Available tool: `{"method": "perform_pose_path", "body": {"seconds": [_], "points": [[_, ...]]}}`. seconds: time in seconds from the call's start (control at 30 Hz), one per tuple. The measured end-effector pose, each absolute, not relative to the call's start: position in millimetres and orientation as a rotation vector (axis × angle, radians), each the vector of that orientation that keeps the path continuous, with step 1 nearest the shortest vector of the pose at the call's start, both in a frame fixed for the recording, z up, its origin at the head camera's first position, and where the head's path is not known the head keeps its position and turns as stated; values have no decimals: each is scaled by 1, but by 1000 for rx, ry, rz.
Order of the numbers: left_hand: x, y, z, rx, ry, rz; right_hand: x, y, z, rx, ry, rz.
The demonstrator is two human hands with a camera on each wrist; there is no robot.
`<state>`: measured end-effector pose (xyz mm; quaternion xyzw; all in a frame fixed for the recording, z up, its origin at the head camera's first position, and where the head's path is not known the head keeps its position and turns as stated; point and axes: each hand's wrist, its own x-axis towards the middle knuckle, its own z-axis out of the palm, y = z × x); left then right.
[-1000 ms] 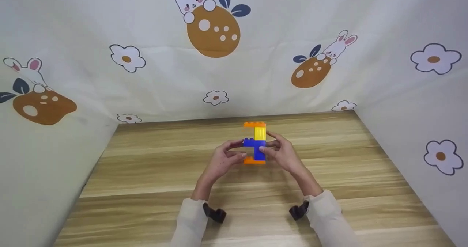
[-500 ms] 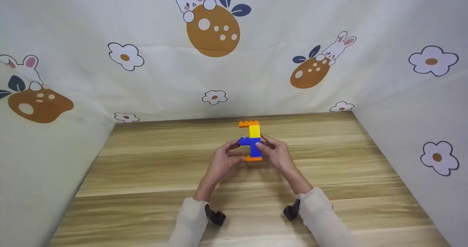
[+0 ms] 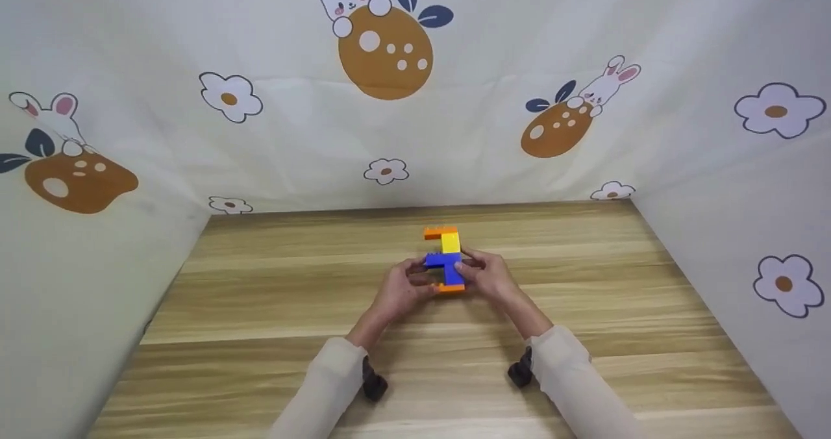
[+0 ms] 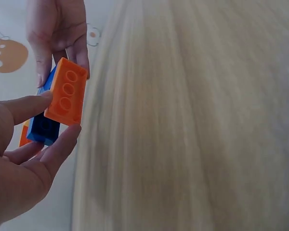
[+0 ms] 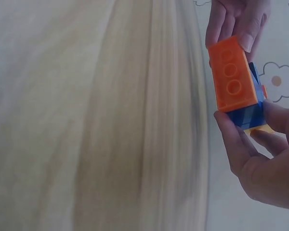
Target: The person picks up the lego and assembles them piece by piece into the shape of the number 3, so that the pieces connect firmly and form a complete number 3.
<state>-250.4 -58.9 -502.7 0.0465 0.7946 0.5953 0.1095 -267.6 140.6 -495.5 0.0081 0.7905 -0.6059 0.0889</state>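
Observation:
A toy-brick build stands upright between both hands in the head view. From the top down it has an orange brick (image 3: 441, 232), a yellow brick (image 3: 450, 243), blue bricks (image 3: 452, 273) with one jutting left, and a bottom orange brick (image 3: 453, 288). My left hand (image 3: 399, 291) pinches the jutting blue and bottom orange bricks from the left. On the other side my right hand (image 3: 495, 275) grips the blue part, thumb on its near face. Both wrist views show the hollow underside of the bottom orange brick (image 4: 74, 103), with the upper bricks largely hidden behind it.
The hands are over a wood-grain table (image 3: 272, 309). Pale cloth walls (image 3: 292, 147) printed with rabbits and flowers enclose its back and sides. Black wrist mounts (image 3: 375, 384) show at both cuffs.
Both hands have carried the brick build slightly left, then a little lower in the head view. The grip stays much the same, and the bricks remain joined. The head view also shifts slightly.

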Motion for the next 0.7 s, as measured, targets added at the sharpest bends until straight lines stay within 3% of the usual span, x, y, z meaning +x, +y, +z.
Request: {"method": "perform_pose_path", "body": {"seconds": [0.7], "points": [[-263,-53,-509,36,2318,1622,-275,142,-498,250,2214,-1699]]}}
